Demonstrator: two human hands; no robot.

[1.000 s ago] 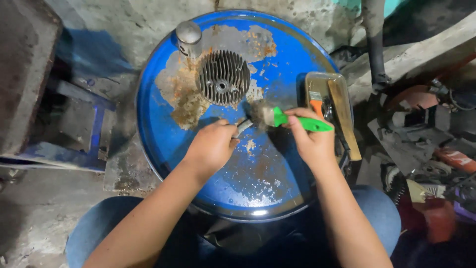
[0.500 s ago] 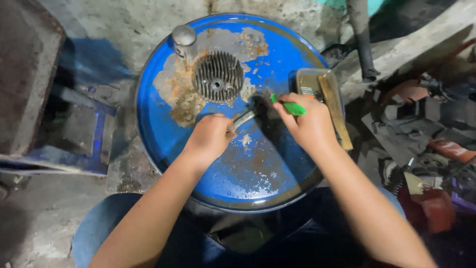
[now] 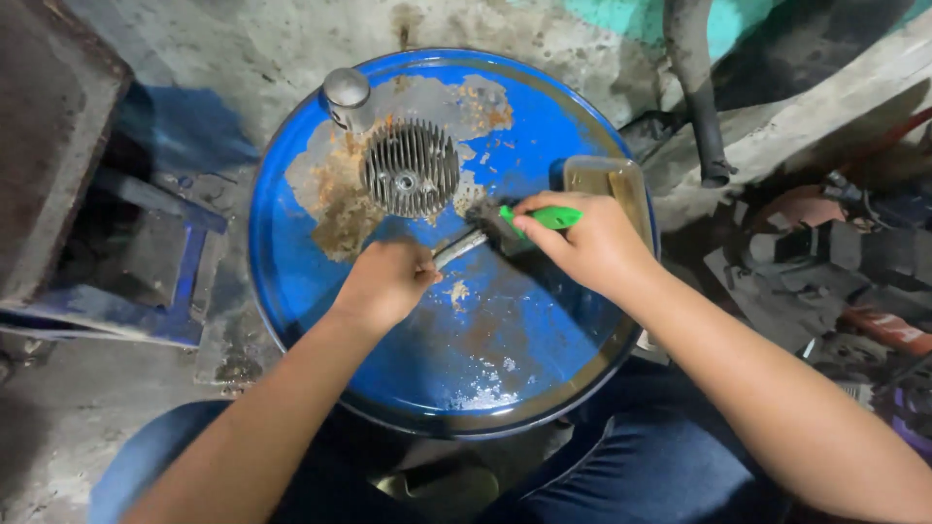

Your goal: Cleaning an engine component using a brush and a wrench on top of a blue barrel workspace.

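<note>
On top of one blue steel drum (image 3: 320, 281), its lid patchy with rust and worn paint, two bare hands work close together near the centre. Left hand (image 3: 383, 281): closed around the near end of one slim grey metal part (image 3: 459, 247), which lies at a slant across the lid, its far end pointing up and to the right. Right hand (image 3: 592, 243): fingers wrapped around the green handle of one brush (image 3: 529, 221); the dark bristle head meets the far end of the metal part, touching it or very nearly so, exact contact cannot be told. Both hands are therefore occupied, one item each. Other items on the lid, counted: one round finned metal casting (image 3: 411, 180), grey, fins radiating around a central hole, lying just beyond the hands; one small upright metal can (image 3: 348, 97) at the far rim, just beside the casting; one shallow rectangular tray (image 3: 616, 184) at the right rim, partly behind the right hand, contents not discernible. Off the drum: one dark pipe (image 3: 697, 87) standing at upper right; a heap of dark machine parts (image 3: 825, 262) on the floor to the right, count not possible; one blue metal stand (image 3: 146, 281) to the left.
</note>
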